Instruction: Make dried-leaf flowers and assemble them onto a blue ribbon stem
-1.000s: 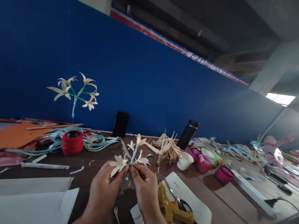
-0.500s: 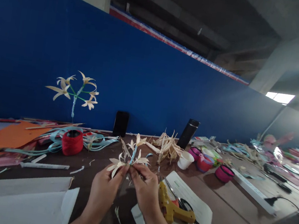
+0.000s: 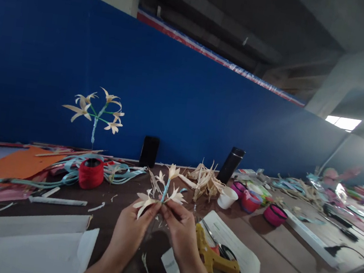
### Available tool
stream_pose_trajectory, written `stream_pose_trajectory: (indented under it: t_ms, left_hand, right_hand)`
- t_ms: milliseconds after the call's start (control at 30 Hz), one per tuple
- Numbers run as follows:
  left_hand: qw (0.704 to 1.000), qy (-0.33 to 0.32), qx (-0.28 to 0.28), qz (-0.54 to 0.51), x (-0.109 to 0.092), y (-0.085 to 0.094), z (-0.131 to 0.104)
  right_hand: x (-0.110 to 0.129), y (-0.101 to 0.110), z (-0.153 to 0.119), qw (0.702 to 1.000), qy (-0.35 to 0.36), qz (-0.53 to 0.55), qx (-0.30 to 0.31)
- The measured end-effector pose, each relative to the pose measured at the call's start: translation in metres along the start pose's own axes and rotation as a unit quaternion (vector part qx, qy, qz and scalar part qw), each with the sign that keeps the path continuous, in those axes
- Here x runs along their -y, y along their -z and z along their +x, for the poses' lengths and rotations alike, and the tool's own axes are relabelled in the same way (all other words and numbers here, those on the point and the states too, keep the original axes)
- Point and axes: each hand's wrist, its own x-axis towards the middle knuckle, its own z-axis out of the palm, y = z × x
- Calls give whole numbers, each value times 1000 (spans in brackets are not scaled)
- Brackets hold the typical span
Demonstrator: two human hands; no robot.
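Both hands meet at the lower middle, pinching a small spray of cream artificial flowers on a pale-blue wrapped stem. My left hand is closed at the stem's base, beside the left blossom. From the other side, the fingertips of my right hand press on the same spot, under the right blossom. The fingers hide the stem's lower end. Farther back on the left, a finished-looking flower branch with several cream blossoms stands upright against the blue panel. Dried husk strips lie heaped behind my hands.
A yellow glue gun and scissors rest on paper at my right. White cup, pink tape rolls, power strip and black bottle stand beyond. Left are a red roll, orange sheet and white board.
The whole view has shifted slightly, so things appear a little farther right. Both hands keep their pinch on the flower spray, which is slightly changed in tilt.
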Motion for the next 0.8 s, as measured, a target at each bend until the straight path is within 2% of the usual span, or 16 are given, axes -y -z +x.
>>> stream_pose_trajectory:
  t_ms: [133,200,333,467,667,800]
  left_hand:
    - [999,9,-26,-21,0,-4,-2]
    - [998,4,-40,-44,2,-8,-1]
    - [997,-8,-55,-48,13,-13,5]
    - [997,-36,-60,-39,17,-15,4]
    - [997,-4,-51,-65,14,-14,1]
    - [989,32,-44,-137,7,-14,0]
  right_hand:
    - [0,3,0,999,3,-43,-2]
    - [-4,6,3,998,-4,-56,-26]
    - [-12,9,10,998,-20,-48,-43]
    - [-4,9,10,996,-10,-39,-77]
    - [-4,10,8,997,-24,-42,-52]
    - [-7,12,4,998,-22,-44,-31]
